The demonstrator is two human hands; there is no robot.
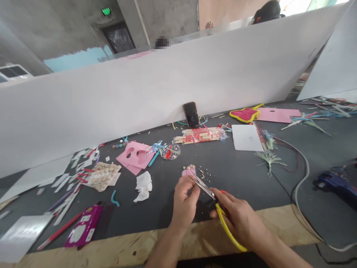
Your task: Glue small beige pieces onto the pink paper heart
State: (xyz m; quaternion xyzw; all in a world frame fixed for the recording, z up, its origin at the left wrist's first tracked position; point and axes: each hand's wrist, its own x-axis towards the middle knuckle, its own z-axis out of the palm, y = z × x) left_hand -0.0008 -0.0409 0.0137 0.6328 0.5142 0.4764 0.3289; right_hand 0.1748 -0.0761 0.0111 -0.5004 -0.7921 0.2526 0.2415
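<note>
Gripping scissors at lower centre, the right hand slants the blades upper-left toward the pink piece pinched in the nearer left hand.

Right of centre, bare table leaves passage between the yellow-handled scissors and the pale green tassel. Across the upper frame a white partition blocks reach; a grey cable bars the right, a magenta box the lower left.

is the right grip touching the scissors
Touching: the head view shows the right grip wrapped around the handle end of the scissors, thumb and fingers on either side.
</note>
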